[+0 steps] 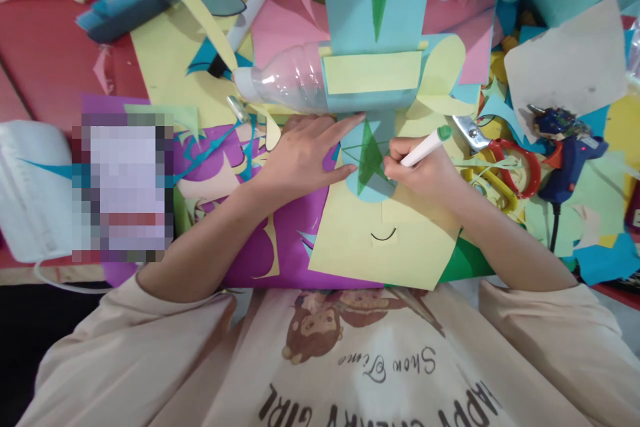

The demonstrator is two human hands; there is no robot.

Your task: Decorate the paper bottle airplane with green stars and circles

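Note:
My right hand (417, 163) is closed around a white marker (425, 148) with a green end, at the right edge of a green star shape (369, 157). The star is partly coloured in, with thin outlines at its sides, on a light blue paper piece with a rounded lower end (373, 192). My left hand (310, 153) lies with fingers spread, its index finger and thumb reaching the blue paper's left side. Just beyond, a clear plastic bottle (295, 78) wrapped in blue and yellow paper lies on its side. Yellow paper (390, 257) with a drawn smile lies below the star.
Red-handled scissors (520, 167), a blue glue gun (567, 170) and paper scraps crowd the right. A capped marker (250, 10) lies at the upper left of the bottle. Further left are a blurred-out rectangular object (130, 180) and a white box-like item (37, 193) with a cable.

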